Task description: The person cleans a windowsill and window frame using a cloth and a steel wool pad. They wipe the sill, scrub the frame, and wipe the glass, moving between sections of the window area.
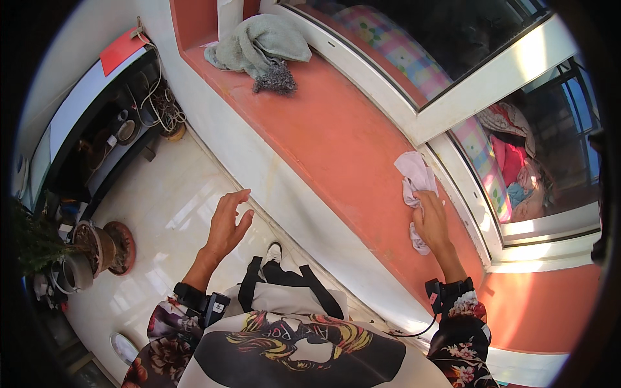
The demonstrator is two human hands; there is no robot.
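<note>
My right hand [429,216] grips a crumpled pale pink cloth [416,169] against the orange-red window sill [320,140], close to the white window frame. Part of the cloth sticks out past the fingers and another fold shows below the hand. My left hand [228,223] hangs in the air over the floor beside the sill's white front face [271,179]. Its fingers are apart and hold nothing. At the far end of the sill lies a bunched grey-green towel [259,41], with a dark grey fuzzy cloth [275,78] at its near side.
A sliding window [419,128] borders the sill; bedding [514,155] shows behind its glass. On the left stand a black-and-white cabinet [92,97], a potted plant [94,247] and a round terracotta saucer [121,247]. Cables [157,97] hang near the corner above a small pot [173,133].
</note>
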